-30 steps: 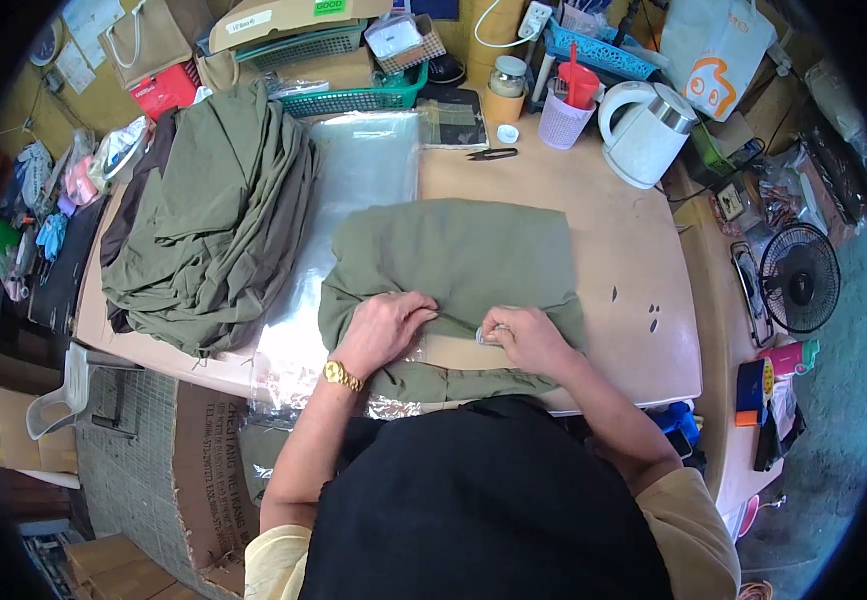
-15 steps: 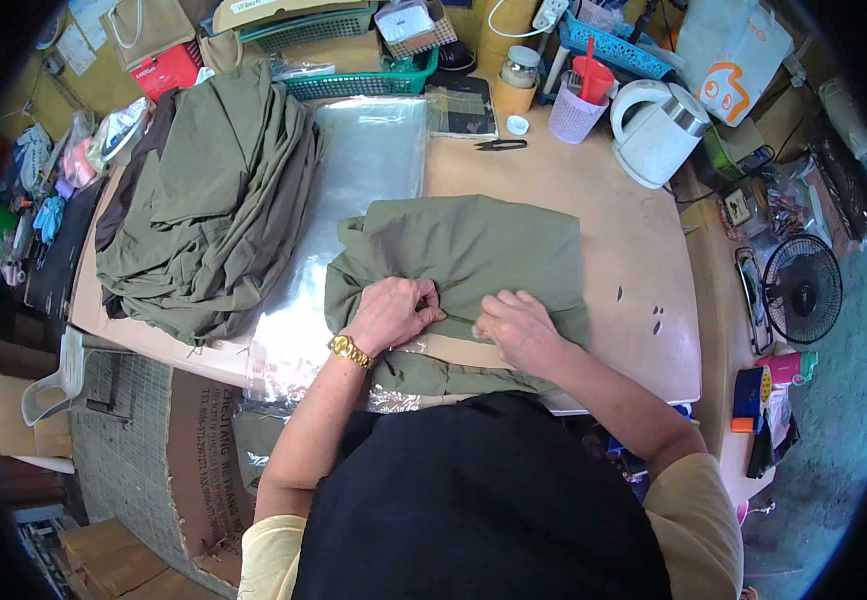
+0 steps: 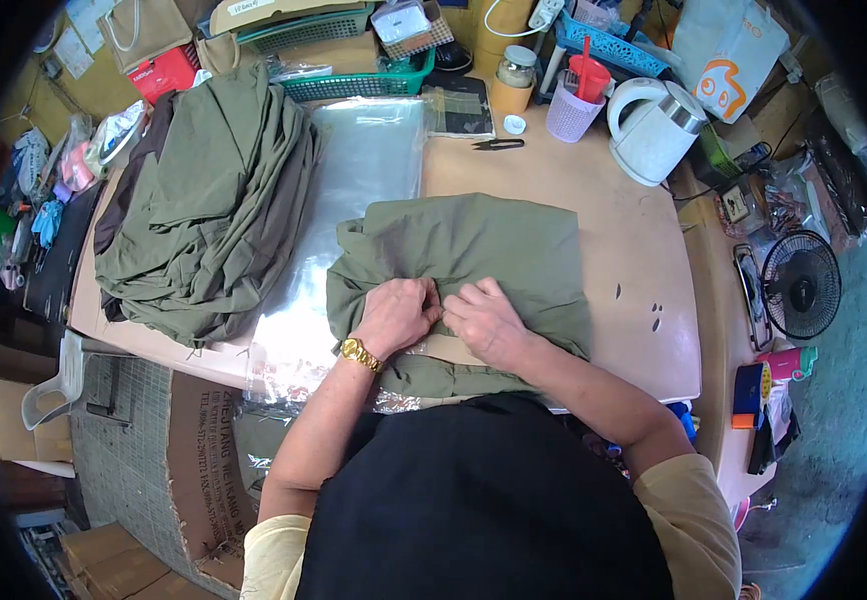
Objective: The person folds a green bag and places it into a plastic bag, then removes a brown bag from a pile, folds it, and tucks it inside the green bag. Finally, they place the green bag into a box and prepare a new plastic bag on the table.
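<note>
An olive green garment (image 3: pixel 493 235) lies bunched on the table in front of me, with a strip of the same cloth nearer my body. My left hand (image 3: pixel 398 315), with a gold watch on its wrist, is closed on the garment's near edge. Right beside it my right hand (image 3: pixel 483 322) has its fingers bent together on the same edge, and the two hands nearly touch. Both sets of fingertips are partly hidden in the cloth.
A heap of olive garments (image 3: pixel 203 190) lies at the left, beside clear plastic bags (image 3: pixel 368 160). Small black snips (image 3: pixel 498 145), a lilac basket (image 3: pixel 573 115) and a white kettle (image 3: pixel 656 135) stand or lie at the back. A fan (image 3: pixel 801 285) is at the right.
My right hand has moved left along the garment's near edge, up to my left hand. My left hand has barely moved and stays on the cloth.
</note>
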Available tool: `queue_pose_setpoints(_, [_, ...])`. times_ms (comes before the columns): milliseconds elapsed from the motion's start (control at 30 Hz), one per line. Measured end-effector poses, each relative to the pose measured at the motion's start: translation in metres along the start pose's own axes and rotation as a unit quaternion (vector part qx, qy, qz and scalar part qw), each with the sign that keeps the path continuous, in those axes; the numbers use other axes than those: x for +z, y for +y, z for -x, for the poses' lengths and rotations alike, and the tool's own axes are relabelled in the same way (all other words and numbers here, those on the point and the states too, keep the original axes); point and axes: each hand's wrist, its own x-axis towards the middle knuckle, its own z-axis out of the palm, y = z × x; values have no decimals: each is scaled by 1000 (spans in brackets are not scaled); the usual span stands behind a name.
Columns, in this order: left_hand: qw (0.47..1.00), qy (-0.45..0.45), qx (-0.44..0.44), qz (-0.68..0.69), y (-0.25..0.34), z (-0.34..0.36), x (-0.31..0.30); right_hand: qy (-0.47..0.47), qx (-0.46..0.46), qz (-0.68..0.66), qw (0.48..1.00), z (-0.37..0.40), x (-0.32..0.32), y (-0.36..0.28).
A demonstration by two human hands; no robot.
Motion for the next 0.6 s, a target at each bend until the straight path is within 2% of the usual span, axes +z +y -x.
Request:
queue_pose_setpoints(67, [998,-47,-23,33,4,2,-8,-3,1,-1,1000,15,-9,4])
queue_pose_setpoints(133, [999,-30,-8,31,0,3,-4,-5,0,2,1000,17,-15,7])
queue_pose_setpoints(200, [999,-12,7,32,0,3,1,-45,-10,8,999,16,-18,6])
queue_pose_setpoints(267, [1000,25,5,9,2,4,3,-27,-8,10,1000,3,-4,2])
queue_pose_setpoints(433, [999,-13,-9,38,2,7,-2,-8,2,-1,1000,15,-16,5])
queue_pose_setpoints(500, [999,-11,-9,39,3,7,-3,-85,32,11,996,20,-27,6])
queue_pose_setpoints(533, [999,-6,-9,30,3,6,-1,-85,33,13,996,15,-21,4])
queue_pose_setpoints(600, [1000,-2,-6,22,4,7,3,-26,93,-54,994,1,-1,0])
